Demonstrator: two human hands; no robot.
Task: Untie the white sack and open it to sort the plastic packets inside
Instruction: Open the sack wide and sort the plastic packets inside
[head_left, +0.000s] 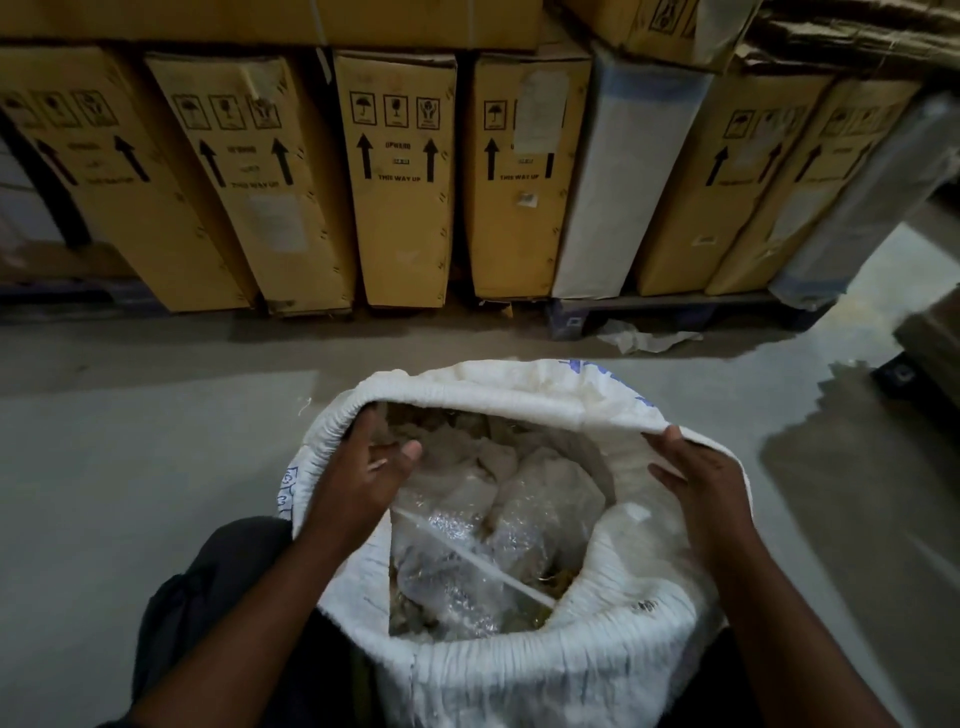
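White woven sack (613, 639) is shown upright on the concrete floor (130, 457), directly before the person, its mouth already untied and its rim rolled outward into a thick collar. Inside it, clear plastic packets (488, 525) are seen piled close to the brim; their contents cannot be made out. The rim is gripped at two sides: the left hand (363, 478) is hooked over the left edge with its fingers curled inside the mouth and its thumb free, and the right hand (701, 478) is pinched on the right edge, fingers laid over the fold. The step in hand is judged to be the widening of the opening; sorting is not yet begun. For the next move, one grip would probably have to be released from the rim so that a packet can be lifted out. Beyond the sack, tall cardboard cartons (400, 176) are ranged upright along the back.
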